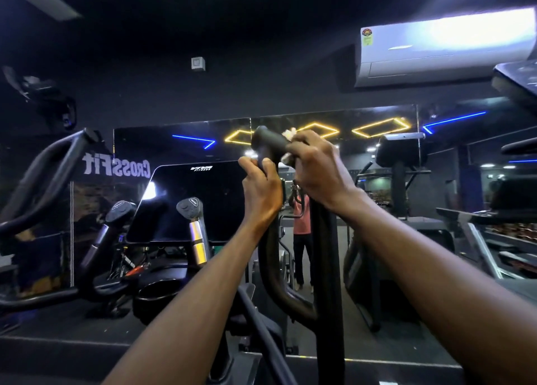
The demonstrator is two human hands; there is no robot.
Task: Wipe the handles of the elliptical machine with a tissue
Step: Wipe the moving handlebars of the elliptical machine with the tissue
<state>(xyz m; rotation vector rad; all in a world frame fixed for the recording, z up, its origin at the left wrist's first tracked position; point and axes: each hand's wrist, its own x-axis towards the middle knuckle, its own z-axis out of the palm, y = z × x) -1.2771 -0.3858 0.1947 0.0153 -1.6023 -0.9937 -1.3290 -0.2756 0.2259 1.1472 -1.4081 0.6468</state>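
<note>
While the left hand (261, 187) curls round the black stem just below the bend, seemingly to steady it, the right hand (315, 169) wraps the tissue (290, 134) around the upper grip of the right handle (268, 140); a white scrap shows above its fingers. The tissue thus sits high and centre, pressed to the grip. Far left, the other handle (43, 169) appears untouched, beside the dark console (197, 198).

Mirrored "CrossFit" on the wall sign (116, 168)
</note>
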